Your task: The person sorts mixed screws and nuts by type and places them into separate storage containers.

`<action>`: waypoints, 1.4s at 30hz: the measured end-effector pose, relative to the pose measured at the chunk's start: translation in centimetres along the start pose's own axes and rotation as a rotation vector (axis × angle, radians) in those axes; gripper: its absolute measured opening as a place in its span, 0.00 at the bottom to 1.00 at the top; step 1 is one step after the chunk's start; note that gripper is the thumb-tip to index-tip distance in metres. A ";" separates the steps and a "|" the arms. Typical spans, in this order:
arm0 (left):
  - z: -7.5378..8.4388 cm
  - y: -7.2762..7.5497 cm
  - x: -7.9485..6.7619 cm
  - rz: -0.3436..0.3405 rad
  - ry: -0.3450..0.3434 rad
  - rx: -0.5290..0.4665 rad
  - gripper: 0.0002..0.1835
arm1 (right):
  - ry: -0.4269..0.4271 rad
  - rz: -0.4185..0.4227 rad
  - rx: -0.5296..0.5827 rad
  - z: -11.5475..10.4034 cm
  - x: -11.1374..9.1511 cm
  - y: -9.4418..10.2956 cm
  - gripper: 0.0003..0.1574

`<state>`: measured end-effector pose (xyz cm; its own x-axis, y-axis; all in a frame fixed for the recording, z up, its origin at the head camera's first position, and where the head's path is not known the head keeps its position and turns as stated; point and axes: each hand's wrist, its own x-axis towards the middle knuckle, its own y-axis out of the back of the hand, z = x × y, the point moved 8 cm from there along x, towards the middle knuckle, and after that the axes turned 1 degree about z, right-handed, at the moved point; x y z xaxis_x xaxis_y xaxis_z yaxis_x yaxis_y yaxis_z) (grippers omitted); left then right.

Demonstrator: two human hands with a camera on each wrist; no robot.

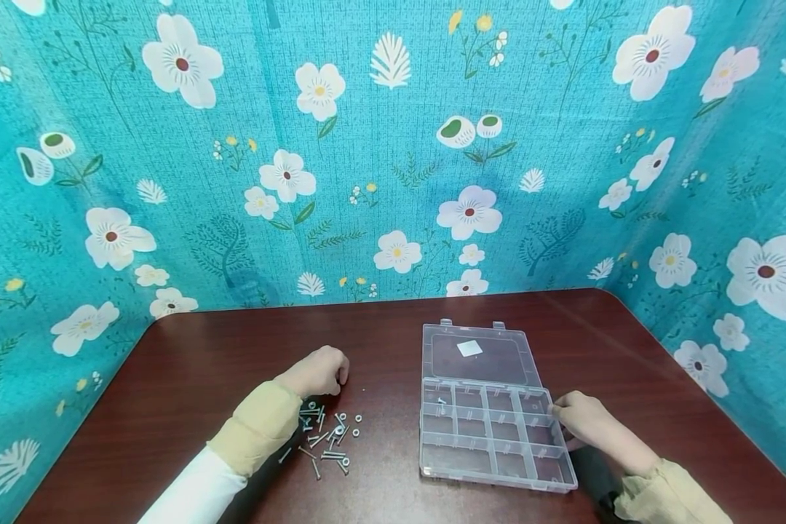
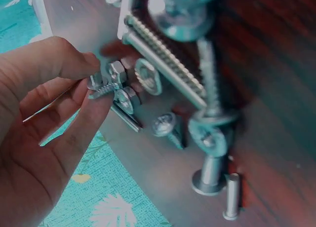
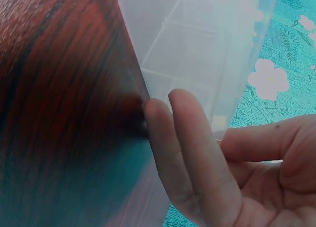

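Note:
My left hand (image 1: 319, 370) reaches over the far edge of a loose pile of screws and nuts (image 1: 332, 429). In the left wrist view its thumb and fingertips come together around a small screw (image 2: 95, 80), with several nuts (image 2: 117, 71) right beside the tips. My right hand (image 1: 584, 417) holds the right side of a clear plastic compartment box (image 1: 498, 484), which stands with its lid (image 1: 442, 356) laid back. Two fingers (image 3: 197, 138) lie along the box wall in the right wrist view, the thumb on its other side. One small screw (image 1: 441, 401) lies in the back left compartment.
The dark red-brown table (image 1: 380, 342) is bordered by a turquoise flowered cloth (image 1: 340, 182) at the back and sides. A white label (image 1: 469, 348) shows on the lid. Loose nuts (image 1: 357, 418) lie at the pile's right side, toward the box.

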<state>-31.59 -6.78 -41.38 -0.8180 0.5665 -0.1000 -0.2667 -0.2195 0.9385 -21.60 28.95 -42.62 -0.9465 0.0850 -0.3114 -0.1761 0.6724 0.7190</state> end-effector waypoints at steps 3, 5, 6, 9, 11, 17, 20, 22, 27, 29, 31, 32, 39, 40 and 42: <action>0.3 0.1 0.0 -0.001 -0.017 -0.002 0.08 | -0.002 -0.002 -0.002 0.0 0.0 -0.1 0.20; 0.7 0.3 0.0 0.003 -0.034 -0.012 0.08 | -0.010 -0.003 -0.007 0.0 0.0 -0.1 0.20; 0.9 0.4 0.0 0.008 -0.044 -0.017 0.08 | -0.012 -0.002 -0.010 0.0 0.0 -0.1 0.20; 1.7 0.7 0.1 0.023 -0.077 -0.027 0.08 | -0.014 -0.001 -0.010 0.1 0.0 -0.1 0.20; 2.3 1.0 0.1 0.034 -0.105 -0.052 0.08 | -0.004 0.000 -0.009 0.0 0.0 -0.1 0.20; 4.5 1.4 0.6 0.048 -0.180 -0.110 0.07 | -0.005 0.001 -0.003 0.0 0.0 0.0 0.20; 5.7 1.5 0.8 0.055 -0.210 -0.112 0.07 | -0.017 -0.003 -0.019 0.0 0.0 -0.1 0.20; 6.5 1.5 0.9 0.059 -0.224 -0.116 0.07 | -0.020 -0.002 -0.025 0.0 0.0 -0.1 0.20; 8.6 1.5 1.4 0.067 -0.261 -0.127 0.07 | -0.015 0.003 -0.017 0.1 0.0 -0.1 0.20; 9.4 1.4 1.6 0.067 -0.278 -0.145 0.07 | -0.017 0.001 -0.026 0.1 0.0 -0.1 0.20; 10.1 1.4 1.8 0.062 -0.293 -0.168 0.07 | -0.021 -0.003 -0.040 0.2 0.1 -0.1 0.20; 10.4 1.3 1.9 0.059 -0.299 -0.176 0.07 | -0.020 -0.002 -0.038 0.2 0.1 -0.1 0.20; 11.8 0.3 2.9 0.033 -0.293 -0.201 0.06 | -0.017 -0.004 -0.015 0.2 0.1 -0.1 0.20; 11.9 0.2 3.1 0.032 -0.289 -0.201 0.05 | -0.017 -0.005 -0.014 0.2 0.0 -0.1 0.20; 12.2 0.0 3.3 0.034 -0.277 -0.194 0.05 | -0.013 -0.004 -0.014 0.1 0.1 -0.1 0.20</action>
<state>-28.11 4.76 -37.66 -0.6656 0.7448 0.0484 -0.3558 -0.3736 0.8566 -21.60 28.98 -42.80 -0.9423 0.0921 -0.3219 -0.1834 0.6623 0.7264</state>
